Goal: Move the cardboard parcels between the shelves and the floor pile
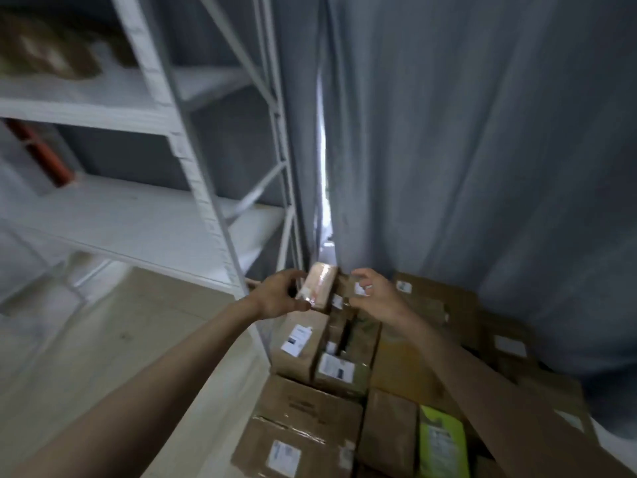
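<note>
Two bare forearms in view, no sleeves visible to frame edge. Left hand [281,294] & right hand [374,294]: no gloves, no rings or watch seen. Wrists bare. Motion blur, fine detail n/a.

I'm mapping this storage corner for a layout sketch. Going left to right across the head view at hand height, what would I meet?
White shelving upright → left hand → small taped parcel it grips → right hand holding a second small parcel → labelled cardboard box → grey curtain.
</note>
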